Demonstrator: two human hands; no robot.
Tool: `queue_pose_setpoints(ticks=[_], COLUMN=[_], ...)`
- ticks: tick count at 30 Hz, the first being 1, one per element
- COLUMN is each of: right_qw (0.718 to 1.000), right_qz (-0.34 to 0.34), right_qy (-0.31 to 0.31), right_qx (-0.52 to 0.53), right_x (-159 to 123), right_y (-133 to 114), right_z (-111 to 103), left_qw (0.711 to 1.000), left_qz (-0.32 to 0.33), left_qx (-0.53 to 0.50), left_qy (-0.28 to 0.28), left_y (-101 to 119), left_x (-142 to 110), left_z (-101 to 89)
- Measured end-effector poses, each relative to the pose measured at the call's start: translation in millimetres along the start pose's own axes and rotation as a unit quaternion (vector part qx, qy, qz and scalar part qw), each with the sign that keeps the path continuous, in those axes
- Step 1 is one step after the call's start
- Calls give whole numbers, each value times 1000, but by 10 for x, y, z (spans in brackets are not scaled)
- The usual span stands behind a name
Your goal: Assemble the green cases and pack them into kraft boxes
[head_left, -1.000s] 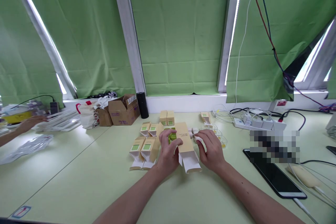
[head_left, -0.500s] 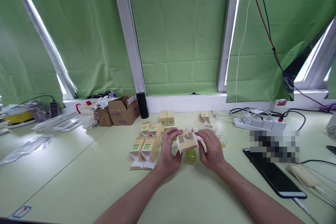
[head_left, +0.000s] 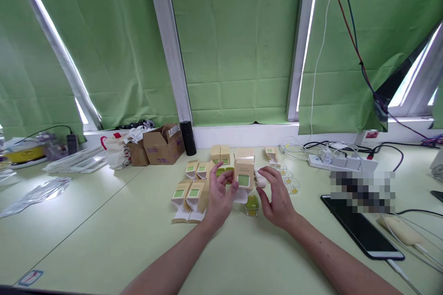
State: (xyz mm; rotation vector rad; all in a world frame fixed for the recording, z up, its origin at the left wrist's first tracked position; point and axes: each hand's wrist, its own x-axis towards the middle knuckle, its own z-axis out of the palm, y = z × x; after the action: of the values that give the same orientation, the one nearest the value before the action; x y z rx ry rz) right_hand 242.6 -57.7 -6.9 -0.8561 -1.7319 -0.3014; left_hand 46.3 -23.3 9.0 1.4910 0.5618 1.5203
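My left hand [head_left: 219, 198] holds a small tan carton [head_left: 244, 173] with a green square label, upright above the pale green table [head_left: 104, 235]; its white bottom flaps hang open. Directly under it stands a small clear jar with green contents [head_left: 251, 205]. My right hand [head_left: 277, 196] hovers just right of the carton with fingers curled and apart, touching neither carton nor jar. A small white piece [head_left: 261, 181] lies behind its fingers.
Several more tan cartons [head_left: 192, 191] stand left of my left hand, two others [head_left: 220, 153] farther back. Small clear cups [head_left: 289, 179], a power strip with cables [head_left: 341, 162], a phone [head_left: 362, 230], brown cardboard boxes [head_left: 162, 145] and a black cylinder [head_left: 188, 138] surround the spot.
The carton went from lying flat to being lifted and stood upright over the green jar. My right hand let go of it and drew slightly back. Another person's hand at far left has gone.
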Motion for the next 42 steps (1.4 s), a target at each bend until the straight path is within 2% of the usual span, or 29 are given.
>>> queue_pose_setpoints(ticks=[10,19,24,28,34,38,42], right_qw=[997,988,978,970,954,940,938], right_qz=[4,59,96,130,182,194,190], right_qy=[-52,-72,-72,-62,-54,-51,-60], right_qx=[48,124,171,195,233,275,285], right_x=[-14,-19,-4,0,-3,-7,-3], right_y=[-37,-86,-133,-132,-71,-42,-45], right_z=[8,32,39,43,47,57,53], left_qw=[998,997,996,998,998,992,991], left_qz=[-42,-75,-79,-52,10,31,39], left_qx=[-44,-26,-29,-20,52,91,109], left_qy=[0,4,-13,-19,-43,-77,-73], left_y=[-53,-103,-125,-104,-5,6,-7], left_x=[22,23,21,-3,-79,-103,-101], left_z=[9,5,17,29,10,-7,-6])
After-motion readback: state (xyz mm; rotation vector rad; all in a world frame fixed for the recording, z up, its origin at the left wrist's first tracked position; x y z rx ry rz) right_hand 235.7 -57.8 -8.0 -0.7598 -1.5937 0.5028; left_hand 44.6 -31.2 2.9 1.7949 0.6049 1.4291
